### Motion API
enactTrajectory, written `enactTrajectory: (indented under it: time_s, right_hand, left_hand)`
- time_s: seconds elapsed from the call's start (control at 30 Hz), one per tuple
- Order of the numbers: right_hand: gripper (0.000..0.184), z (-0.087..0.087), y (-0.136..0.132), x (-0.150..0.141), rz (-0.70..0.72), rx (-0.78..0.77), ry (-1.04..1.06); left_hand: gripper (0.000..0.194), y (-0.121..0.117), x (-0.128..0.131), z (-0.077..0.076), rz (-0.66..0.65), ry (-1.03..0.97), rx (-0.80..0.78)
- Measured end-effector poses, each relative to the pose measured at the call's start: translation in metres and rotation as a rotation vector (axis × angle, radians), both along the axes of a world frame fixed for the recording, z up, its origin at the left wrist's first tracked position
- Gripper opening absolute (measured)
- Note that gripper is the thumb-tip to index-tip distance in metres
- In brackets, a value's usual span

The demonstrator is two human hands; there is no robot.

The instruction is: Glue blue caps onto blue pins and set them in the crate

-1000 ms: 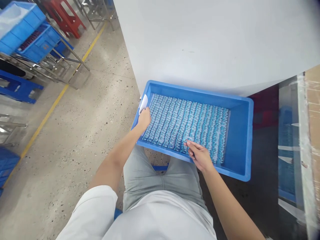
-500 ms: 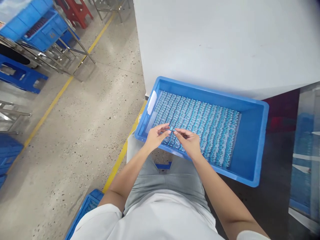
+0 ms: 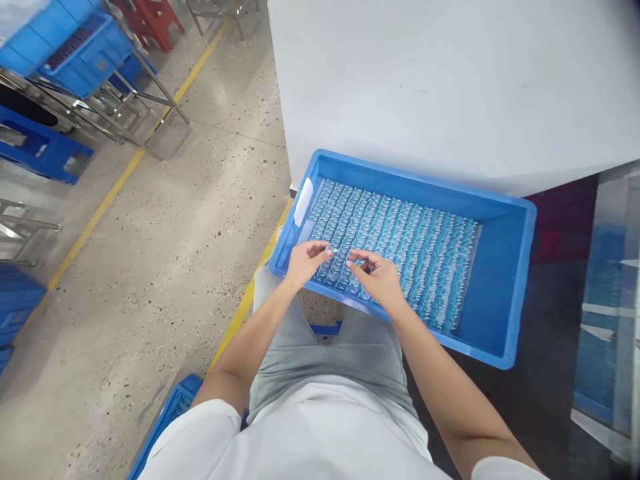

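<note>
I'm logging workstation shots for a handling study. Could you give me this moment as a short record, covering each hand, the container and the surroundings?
Left hand: left hand above the tray's near left part, thumb and fingers close together; any piece between them is too small to confirm
Right hand: right hand beside it, fingertips apart from the left's; grip unclear
Container: blue tray, bare at its right end
Contents: rows of small blue-and-clear pieces
Beyond tray: white panel
Upper left: blue crates, red stool
Floor: yellow lines
</note>
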State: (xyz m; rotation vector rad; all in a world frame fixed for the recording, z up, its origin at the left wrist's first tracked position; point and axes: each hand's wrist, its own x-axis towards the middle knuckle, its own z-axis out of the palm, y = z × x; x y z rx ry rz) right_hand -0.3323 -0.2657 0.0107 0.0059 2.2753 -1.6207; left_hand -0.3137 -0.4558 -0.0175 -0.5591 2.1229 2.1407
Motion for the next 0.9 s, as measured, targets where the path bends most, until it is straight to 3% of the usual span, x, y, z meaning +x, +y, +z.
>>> enactTrajectory:
  time_s: [0.1, 0.17, 0.3, 0.43, 0.67, 0.9]
  right_hand:
    - [0.03, -0.007, 0.022, 0.0, -0.082, -0.256, -0.412]
    - [0.028, -0.011, 0.04, 0.002, -0.144, -0.357, -0.549]
    - [0.026, -0.015, 0.072, 0.011, -0.255, -0.399, -0.508]
    - [0.028, -0.019, 0.087, 0.023, -0.294, -0.423, -0.454]
    - [0.045, -0.017, 0.09, 0.041, -0.36, -0.483, -0.513]
    - [0.045, -0.005, 0.077, 0.042, -0.314, -0.588, -0.459]
  left_hand:
    - [0.026, -0.011, -0.024, -0.023, 0.106, -0.006, -0.196]
    - [0.023, -0.017, -0.042, -0.036, 0.157, -0.014, -0.299]
    - [0.022, -0.023, -0.071, -0.051, 0.155, -0.032, -0.467]
    - [0.03, -0.025, -0.084, -0.054, 0.099, -0.011, -0.588]
    - [0.032, -0.031, -0.081, -0.058, -0.038, 0.001, -0.686]
    - [0.026, -0.028, -0.078, -0.064, -0.035, -0.102, -0.736]
